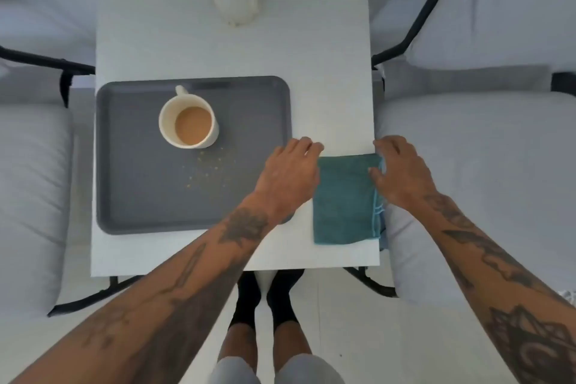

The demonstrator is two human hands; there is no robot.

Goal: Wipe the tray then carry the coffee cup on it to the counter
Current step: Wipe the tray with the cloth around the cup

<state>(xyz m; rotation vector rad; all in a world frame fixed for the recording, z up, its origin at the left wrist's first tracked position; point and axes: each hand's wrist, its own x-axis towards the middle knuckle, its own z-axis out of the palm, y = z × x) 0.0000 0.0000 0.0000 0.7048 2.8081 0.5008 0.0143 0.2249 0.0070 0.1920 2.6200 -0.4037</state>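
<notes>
Both hands spread: left hand [288,171] and right hand [397,171] flank the soft cloth [344,199]. Cup [188,121] near-full; tray [149,196] needs level edge grips.

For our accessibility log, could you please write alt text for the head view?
Two bare hands, left hand and right hand, reach a folded teal cloth on a white table, beside a crumb-strewn grey tray holding a coffee cup.

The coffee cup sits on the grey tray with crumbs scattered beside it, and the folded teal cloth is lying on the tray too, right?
Not quite. The head view shows the coffee cup on the grey tray with crumbs beside it, but the folded teal cloth lies on the white table, to the right of the tray, between the two hands.
</notes>
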